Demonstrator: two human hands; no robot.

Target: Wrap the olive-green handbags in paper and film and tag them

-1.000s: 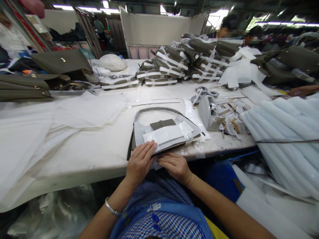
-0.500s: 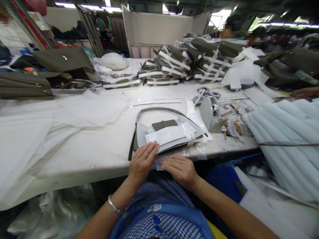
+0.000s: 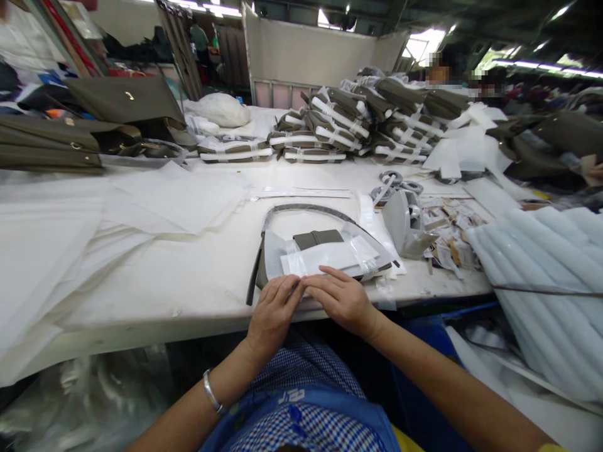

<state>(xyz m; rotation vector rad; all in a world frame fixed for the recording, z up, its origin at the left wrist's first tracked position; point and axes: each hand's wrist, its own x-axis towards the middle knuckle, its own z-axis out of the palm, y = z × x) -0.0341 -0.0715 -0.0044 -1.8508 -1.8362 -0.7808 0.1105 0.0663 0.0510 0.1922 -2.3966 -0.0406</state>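
A dark olive handbag [image 3: 318,237] lies in front of me near the table's front edge, its wrapped strap [image 3: 308,206] arched toward the back. Thin white sheeting and a white strip [image 3: 325,255] cover its upper face, with clear tape [image 3: 364,251] across the strip. My left hand [image 3: 276,307] is closed over the bag's near edge, fingers pressed together. Fingertips almost touching it, my right hand [image 3: 343,302] also grips that edge, with one finger stretched over the white covering. Both thumbs and the bag's underside are hidden.
A grey tape dispenser [image 3: 402,225] stands right of the bag, beside tape rolls [image 3: 396,182] and scattered tags [image 3: 455,232]. Wrapped bags [image 3: 325,125] are piled behind. White sheets [image 3: 174,198] lie left, bundled pale foam tubes [image 3: 541,263] right. Another person's hand [image 3: 596,171] shows at far right.
My right hand has moved up from below the table edge onto the bag's near edge, meeting my left fingertips. My left hand has slid slightly down to that edge. The view has shifted slightly.
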